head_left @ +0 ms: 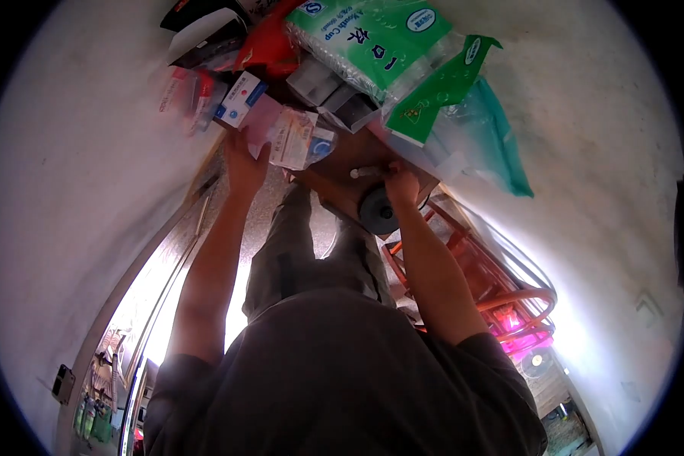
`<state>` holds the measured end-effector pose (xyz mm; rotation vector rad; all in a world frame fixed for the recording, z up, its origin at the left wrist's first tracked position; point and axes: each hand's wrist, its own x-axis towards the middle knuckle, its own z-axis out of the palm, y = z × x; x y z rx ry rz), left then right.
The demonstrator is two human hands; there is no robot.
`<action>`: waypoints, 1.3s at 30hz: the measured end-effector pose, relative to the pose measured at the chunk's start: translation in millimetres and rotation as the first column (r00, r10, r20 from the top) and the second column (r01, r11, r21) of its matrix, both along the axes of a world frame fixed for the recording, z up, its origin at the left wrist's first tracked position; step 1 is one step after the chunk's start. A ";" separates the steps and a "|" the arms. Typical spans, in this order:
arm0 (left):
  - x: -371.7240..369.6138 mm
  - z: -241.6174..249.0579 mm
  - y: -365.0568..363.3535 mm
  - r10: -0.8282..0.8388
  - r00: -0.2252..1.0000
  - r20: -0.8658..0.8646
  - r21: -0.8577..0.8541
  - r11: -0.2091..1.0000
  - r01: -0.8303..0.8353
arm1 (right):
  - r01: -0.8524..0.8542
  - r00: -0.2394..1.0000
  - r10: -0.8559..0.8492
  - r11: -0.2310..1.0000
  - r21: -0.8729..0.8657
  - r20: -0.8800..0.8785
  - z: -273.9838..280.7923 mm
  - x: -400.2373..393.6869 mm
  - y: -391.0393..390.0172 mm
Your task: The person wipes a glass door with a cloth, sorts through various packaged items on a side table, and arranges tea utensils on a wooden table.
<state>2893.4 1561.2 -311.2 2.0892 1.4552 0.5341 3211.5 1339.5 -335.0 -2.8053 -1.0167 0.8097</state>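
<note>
My left hand [247, 161] reaches up to a pink translucent packet [262, 118], its thumb apart from the fingers; the fingertips partly disappear against the packet. Beside that packet lie a white and blue box [242, 99] and a clear bag with an orange and white printed label [293, 137]. On the right, the fingers of my right hand [402, 185] are curled together at one end of a small white tube-like object [366, 172]. Just below this hand, a dark round disc-shaped thing [377, 212] rests at the corner of the brown surface [347, 152].
Green plastic packaging with clear cups [372, 42] is piled at the back, near dark grey boxes [334, 93] and a red bag [270, 42]. A teal-edged clear bag [488, 137] leans by the right wall. A reddish-brown chair [475, 266] stands at my right.
</note>
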 end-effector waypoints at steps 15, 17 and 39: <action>19.6 -20.6 5.6 -0.078 0.994 -0.075 -0.003 0.997 0.078 | -0.019 0.998 0.031 0.981 0.193 -0.060 1.5 -8.0 16.5; 20.8 -20.7 9.2 -0.079 0.994 -0.071 0.016 0.997 0.080 | 0.034 0.991 -0.015 0.989 0.142 -0.133 -0.4 -3.7 19.1; 41.1 7.7 -18.6 0.052 0.997 -0.064 0.046 0.998 -0.049 | -0.152 0.986 0.167 0.950 0.274 -0.032 -10.4 -9.0 29.7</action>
